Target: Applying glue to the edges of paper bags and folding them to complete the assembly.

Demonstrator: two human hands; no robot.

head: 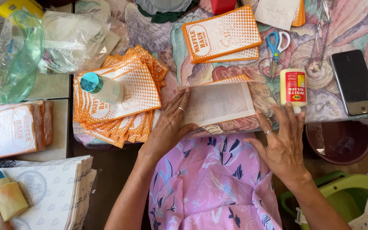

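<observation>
Fingers (179,108) of the left hand (169,127) are laid flat and close together on the left end of a white paper bag (222,102), which is pressed against the patterned tablecloth (346,25); a ring is seen on one finger. Fingers (289,117) of the right hand (283,147) are spread and extended toward the bag's near right corner, where contact cannot be told. The bag is thus seen between the two hands, lying blank side up at the near edge of the table, with an orange-printed edge showing along its far side. Just beyond the right fingertips a white glue bottle (293,87) with a red label is seen. To the left of the left hand, a fanned stack of orange bags (120,102) is weighted by a teal-capped bottle (101,86). Farther off, a second orange stack (221,34) and blue-handled scissors (276,44) are seen, with a dark phone (354,81) at the right.
</observation>
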